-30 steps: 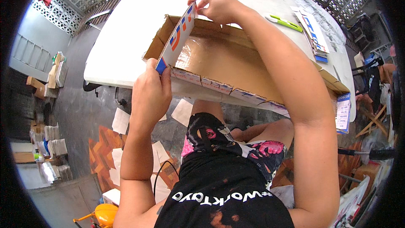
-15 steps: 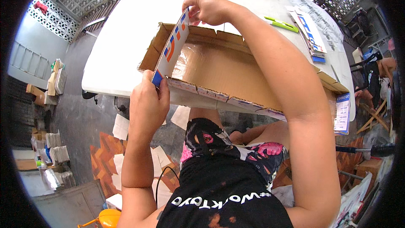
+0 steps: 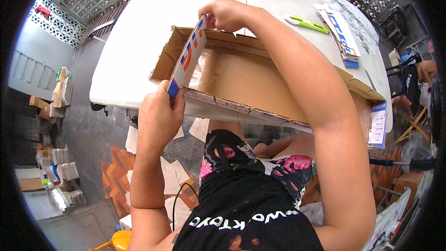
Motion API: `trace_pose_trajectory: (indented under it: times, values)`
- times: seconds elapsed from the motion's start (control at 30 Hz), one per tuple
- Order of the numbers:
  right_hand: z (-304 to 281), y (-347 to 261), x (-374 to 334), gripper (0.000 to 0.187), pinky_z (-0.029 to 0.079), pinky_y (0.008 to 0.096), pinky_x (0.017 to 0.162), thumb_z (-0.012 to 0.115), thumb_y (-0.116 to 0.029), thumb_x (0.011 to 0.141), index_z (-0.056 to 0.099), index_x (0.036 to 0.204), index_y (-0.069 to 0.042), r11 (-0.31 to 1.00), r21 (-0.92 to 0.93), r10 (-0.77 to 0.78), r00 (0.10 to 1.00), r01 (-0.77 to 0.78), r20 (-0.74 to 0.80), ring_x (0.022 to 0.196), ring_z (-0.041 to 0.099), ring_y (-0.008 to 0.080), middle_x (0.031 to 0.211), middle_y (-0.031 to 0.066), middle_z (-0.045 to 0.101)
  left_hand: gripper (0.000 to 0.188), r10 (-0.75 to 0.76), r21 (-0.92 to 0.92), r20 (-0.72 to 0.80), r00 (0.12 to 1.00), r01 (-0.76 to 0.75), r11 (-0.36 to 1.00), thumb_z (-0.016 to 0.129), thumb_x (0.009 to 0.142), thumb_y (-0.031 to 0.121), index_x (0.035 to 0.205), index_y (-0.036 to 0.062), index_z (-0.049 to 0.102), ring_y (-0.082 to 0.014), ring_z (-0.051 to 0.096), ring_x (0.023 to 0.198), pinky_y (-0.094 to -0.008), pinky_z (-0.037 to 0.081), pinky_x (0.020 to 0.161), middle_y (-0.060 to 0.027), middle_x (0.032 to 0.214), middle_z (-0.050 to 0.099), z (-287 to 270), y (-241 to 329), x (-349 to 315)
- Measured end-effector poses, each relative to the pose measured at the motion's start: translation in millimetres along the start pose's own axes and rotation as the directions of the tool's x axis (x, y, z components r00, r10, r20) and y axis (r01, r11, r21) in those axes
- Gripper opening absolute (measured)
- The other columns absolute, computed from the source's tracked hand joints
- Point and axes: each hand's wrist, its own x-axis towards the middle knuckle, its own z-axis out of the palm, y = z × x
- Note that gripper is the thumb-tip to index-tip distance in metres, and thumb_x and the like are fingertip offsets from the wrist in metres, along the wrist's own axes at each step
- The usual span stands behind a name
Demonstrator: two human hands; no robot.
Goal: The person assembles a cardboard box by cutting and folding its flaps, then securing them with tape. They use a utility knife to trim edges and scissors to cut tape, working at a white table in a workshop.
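Note:
A long, shallow cardboard box (image 3: 251, 72) lies open at the table's near edge, its brown inside facing up. Across its left part stands a white cardboard strip (image 3: 189, 56) with orange and blue print, set crosswise between the long walls. My left hand (image 3: 160, 109) pinches the strip's near end at the near wall, thumb on one face and fingers on the other. At the far wall my right hand (image 3: 227, 15) grips the strip's far end with bent fingers. My right forearm passes over the box and hides part of its far wall.
The white table (image 3: 134, 32) carries a green box cutter (image 3: 306, 24) and a stack of printed cardboard strips (image 3: 339, 37) on the right. Paper sheets (image 3: 174, 176) lie on the floor below. Another person (image 3: 413, 83) is at the far right.
The strip's far end has come down a little between the box walls, and both hands have lowered slightly with it. A person's hands at the table's far edge have mostly moved out of view.

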Motion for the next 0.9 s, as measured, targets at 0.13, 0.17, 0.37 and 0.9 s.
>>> trace_pose_trajectory:
  times: [0.13,0.17,0.37,0.9]
  values:
    - [2,-6,-1,0.022,0.056,0.0384,0.08,0.069,0.004,0.085,0.072,0.103,-0.007,0.986,-0.165,-0.027,0.999,0.021,-0.034,0.091,0.071,0.0244,0.098,0.0129,0.076,0.017,-0.027,0.035,0.057,0.998,0.025,0.999,0.064,0.095,0.01,0.093,-0.0058,0.067,-0.0233,0.073,0.067,-0.0374,0.056,0.065,-0.0154,0.073,0.072,-2,0,1]
    - [1,-8,-1,0.019,0.056,0.0385,0.079,0.069,0.002,0.086,0.072,0.102,-0.007,0.978,-0.209,-0.027,0.999,0.02,-0.035,0.09,0.071,0.0252,0.096,0.0133,0.076,0.017,-0.023,0.042,0.066,0.998,0.02,0.999,0.064,0.095,0.011,0.092,-0.0056,0.067,-0.0228,0.073,0.067,-0.0372,0.056,0.065,-0.0151,0.073,0.072,-2,0,1]
    - [-1,-10,3,0.013,0.054,0.0404,0.076,0.073,-0.005,0.085,0.074,0.097,-0.009,0.957,-0.288,0.03,0.999,-0.021,0.03,0.084,0.069,0.0288,0.09,0.0138,0.074,0.018,-0.011,0.045,0.125,0.992,0.005,0.999,0.062,0.096,0.011,0.09,-0.0043,0.068,-0.0233,0.074,0.068,-0.0379,0.056,0.066,-0.0147,0.073,0.072,1,-3,5]
    - [15,-50,-5,0.052,0.049,0.0427,0.105,0.047,-0.04,0.1,0.064,0.131,-0.002,0.987,0.039,0.158,0.944,-0.153,-0.291,0.116,0.066,0.037,0.126,0.0239,0.068,0.023,0.089,0.075,-0.093,0.992,-0.082,0.994,0.064,0.095,0.02,0.084,0.0001,0.066,-0.0431,0.068,0.068,-0.0508,0.053,0.063,-0.0233,0.071,0.068,19,-11,-8]
